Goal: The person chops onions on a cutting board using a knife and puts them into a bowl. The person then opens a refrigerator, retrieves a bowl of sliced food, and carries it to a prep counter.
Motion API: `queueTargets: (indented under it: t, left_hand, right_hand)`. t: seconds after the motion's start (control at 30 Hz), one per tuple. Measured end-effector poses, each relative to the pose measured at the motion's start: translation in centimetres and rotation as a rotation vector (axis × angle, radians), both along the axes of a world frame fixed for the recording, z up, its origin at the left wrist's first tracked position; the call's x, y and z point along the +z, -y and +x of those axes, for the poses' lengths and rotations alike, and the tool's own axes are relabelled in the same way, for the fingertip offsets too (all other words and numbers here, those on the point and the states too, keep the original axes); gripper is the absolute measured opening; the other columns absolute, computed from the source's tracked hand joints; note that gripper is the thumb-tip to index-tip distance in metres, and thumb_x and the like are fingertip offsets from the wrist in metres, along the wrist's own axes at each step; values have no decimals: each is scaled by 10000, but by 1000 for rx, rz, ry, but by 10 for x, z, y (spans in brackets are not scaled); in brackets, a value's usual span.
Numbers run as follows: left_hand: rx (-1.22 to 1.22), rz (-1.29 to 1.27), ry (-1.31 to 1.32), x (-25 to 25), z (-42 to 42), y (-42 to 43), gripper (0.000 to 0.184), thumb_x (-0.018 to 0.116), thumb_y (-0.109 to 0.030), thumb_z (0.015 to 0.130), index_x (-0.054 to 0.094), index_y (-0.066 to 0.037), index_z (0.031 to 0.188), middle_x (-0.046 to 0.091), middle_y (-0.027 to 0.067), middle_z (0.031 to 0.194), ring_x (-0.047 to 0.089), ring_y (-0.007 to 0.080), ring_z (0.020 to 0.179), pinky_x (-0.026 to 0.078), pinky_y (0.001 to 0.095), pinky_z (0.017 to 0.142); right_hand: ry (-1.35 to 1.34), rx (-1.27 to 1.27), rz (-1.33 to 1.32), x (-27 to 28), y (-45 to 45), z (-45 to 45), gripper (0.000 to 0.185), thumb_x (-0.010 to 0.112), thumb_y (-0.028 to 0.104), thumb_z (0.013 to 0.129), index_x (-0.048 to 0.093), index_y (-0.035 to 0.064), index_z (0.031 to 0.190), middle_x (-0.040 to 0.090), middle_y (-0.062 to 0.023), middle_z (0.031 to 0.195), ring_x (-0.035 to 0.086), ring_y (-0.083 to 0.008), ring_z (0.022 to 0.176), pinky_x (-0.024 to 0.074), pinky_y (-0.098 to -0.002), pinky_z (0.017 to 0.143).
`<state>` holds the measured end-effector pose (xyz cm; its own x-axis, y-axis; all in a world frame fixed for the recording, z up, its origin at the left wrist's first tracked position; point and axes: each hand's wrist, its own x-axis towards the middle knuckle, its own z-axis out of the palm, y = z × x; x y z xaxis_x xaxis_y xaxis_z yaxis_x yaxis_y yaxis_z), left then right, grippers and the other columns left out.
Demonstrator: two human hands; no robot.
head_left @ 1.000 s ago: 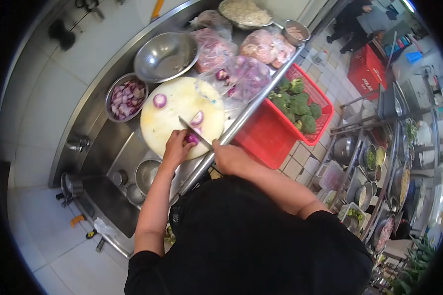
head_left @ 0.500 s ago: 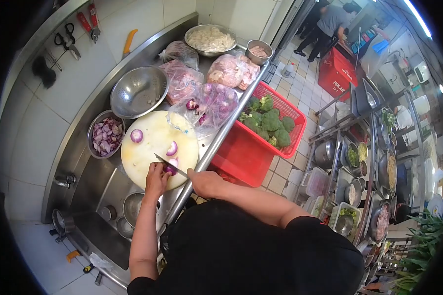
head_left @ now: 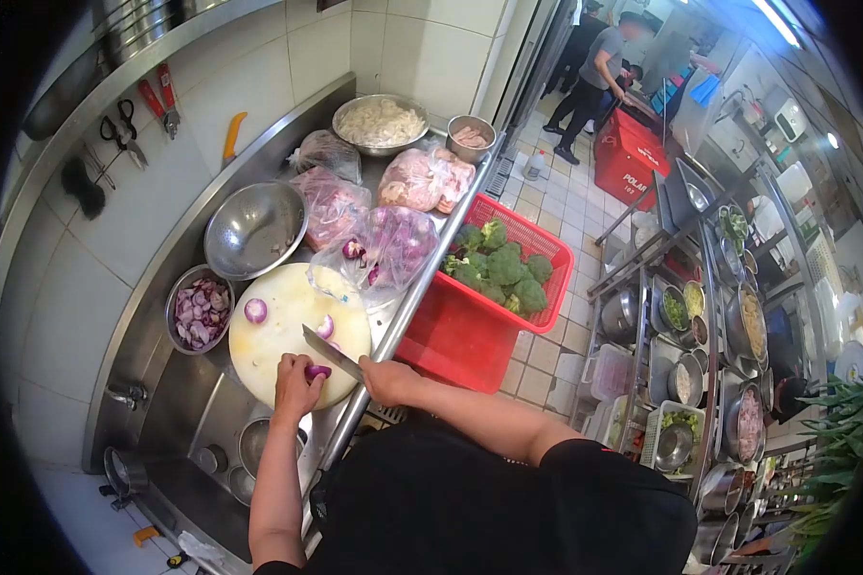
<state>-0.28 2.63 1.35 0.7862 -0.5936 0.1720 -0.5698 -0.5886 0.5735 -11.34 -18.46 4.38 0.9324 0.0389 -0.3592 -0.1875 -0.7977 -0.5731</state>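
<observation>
My left hand is closed on a piece of red onion at the lower part of the round cutting board. My right hand grips a knife, its blade slanting up and left over the board, just beyond the held piece. Cut onion pieces lie past the blade, partly hidden by it. Another onion rests at the board's upper left. Chopped onion fills a metal bowl to the left. A clear bag of red onions touches the board's far side.
Beyond the board stand a metal bowl, bagged meat and a bowl of pale pieces. A red basket of broccoli sits right of the counter. Sink basin at left. Other people stand near a red cooler.
The view has swung, showing more of the wall and aisle. The knife has moved off the held onion, and my left hand has drawn the piece slightly away from the blade.
</observation>
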Motion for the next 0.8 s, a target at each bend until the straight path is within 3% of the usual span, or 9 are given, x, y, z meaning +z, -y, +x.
queueTargets:
  t: [0.1, 0.2, 0.3, 0.37, 0.43, 0.7, 0.8]
  left_hand:
    - [170, 83, -132, 10, -2, 5, 262, 761, -153, 785, 598, -26, 946, 566, 161, 966, 589, 354, 882, 489, 455, 801]
    - [379, -101, -183, -20, -1, 8, 155, 734, -55, 801, 603, -24, 877, 581, 143, 952, 641, 284, 787, 548, 394, 664]
    - [297, -202, -128, -53, -2, 2, 111, 700, -2, 823, 624, -6, 903, 591, 129, 971, 657, 250, 774, 569, 353, 642]
    - [280, -254, -152, -27, -15, 4, 131, 683, 21, 829, 635, 6, 951, 594, 132, 994, 670, 249, 816, 579, 343, 688]
    - [251, -291, -351, -10, -21, 2, 128, 662, 4, 827, 643, 22, 953, 590, 149, 1007, 656, 270, 877, 564, 350, 767]
    - [64, -317, -215, -16, -18, -10, 169, 644, 26, 872, 620, 40, 1038, 580, 157, 1024, 652, 291, 912, 557, 349, 819]
    - [63, -313, -209, -20, -18, -11, 162, 652, 26, 871, 616, 41, 1028, 574, 160, 1027, 643, 303, 937, 554, 355, 845]
  right_hand:
    - [22, -13, -6, 4, 1, -4, 271, 429, 171, 970, 458, -14, 1165, 668, -290, 869, 661, -472, 860, 505, -577, 762]
    - [20, 31, -19, 12, -6, -8, 281, 441, 166, 959, 455, -16, 1173, 669, -289, 862, 660, -482, 832, 506, -584, 750]
    - [-23, 71, -43, 24, -15, -9, 290, 461, 146, 938, 465, -11, 1182, 673, -280, 887, 668, -465, 839, 514, -570, 740]
    - [-61, 78, -59, 31, -19, -10, 298, 475, 131, 923, 474, -6, 1188, 677, -273, 919, 676, -446, 861, 521, -555, 741]
    - [-42, 85, -91, 40, -20, -12, 313, 498, 122, 904, 476, -3, 1190, 684, -258, 905, 687, -426, 852, 527, -547, 722]
    - [-13, 140, -117, 64, -20, -15, 312, 527, 98, 882, 476, -10, 1170, 692, -233, 855, 696, -415, 802, 538, -533, 674]
    - [-24, 157, -105, 45, -16, -14, 301, 531, 91, 880, 473, -12, 1157, 690, -235, 853, 695, -418, 803, 539, -532, 674]
